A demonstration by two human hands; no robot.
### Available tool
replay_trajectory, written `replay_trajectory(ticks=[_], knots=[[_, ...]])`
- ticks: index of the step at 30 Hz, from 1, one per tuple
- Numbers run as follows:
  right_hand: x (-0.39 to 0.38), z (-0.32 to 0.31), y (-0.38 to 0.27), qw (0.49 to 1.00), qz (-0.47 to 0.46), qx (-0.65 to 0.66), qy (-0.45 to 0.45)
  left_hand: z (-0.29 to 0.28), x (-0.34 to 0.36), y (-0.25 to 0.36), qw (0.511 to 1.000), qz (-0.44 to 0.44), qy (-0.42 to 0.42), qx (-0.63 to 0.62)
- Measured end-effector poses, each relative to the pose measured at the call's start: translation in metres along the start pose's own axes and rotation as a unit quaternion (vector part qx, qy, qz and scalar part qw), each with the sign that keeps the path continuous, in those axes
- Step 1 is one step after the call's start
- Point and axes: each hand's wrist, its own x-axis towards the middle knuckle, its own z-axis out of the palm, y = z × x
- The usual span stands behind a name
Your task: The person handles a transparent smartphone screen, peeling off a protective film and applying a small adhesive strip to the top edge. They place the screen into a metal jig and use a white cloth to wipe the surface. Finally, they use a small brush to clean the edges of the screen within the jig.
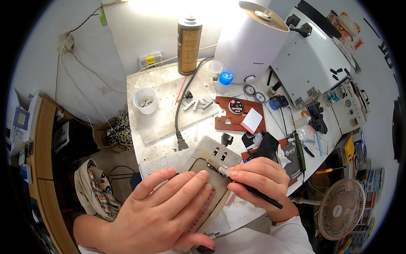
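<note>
My left hand [169, 207] lies flat over a flat grey panel with a dark edge [196, 167], its fingers stretched out and its thumb lower down near the panel's bottom end. The panel rests on a metal plate [207, 146] with oval slots at its far end. Between the fingers of my right hand [260, 180] is a slim black pen-like tool [264, 198]. The tool's front end is hidden by the fingertips, close to a small clear and metal part [220, 170] at the panel's upper right edge. I cannot make out whether they touch.
Behind the plate lie a black plug [182, 144] and small metal blocks [202, 105]. A white cup [145, 100], spray can [189, 46], blue-capped bottle [224, 82] and large white appliance [249, 42] stand farther back. To the right are a red-brown tray [220, 122], green-handled tool [300, 152] and fan [341, 209].
</note>
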Motion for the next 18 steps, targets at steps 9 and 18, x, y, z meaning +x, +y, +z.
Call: replay_trajectory(ticks=[9,18], knots=[[-0.004,0.004,0.003,0.999,-0.002,-0.02,0.029,0.003,-0.002,0.0,1.0,0.001,0.013,-0.007],[-0.014,-0.015,0.004,0.999,-0.02,-0.036,0.014,0.0,0.001,0.002,1.0,-0.013,0.001,-0.024]])
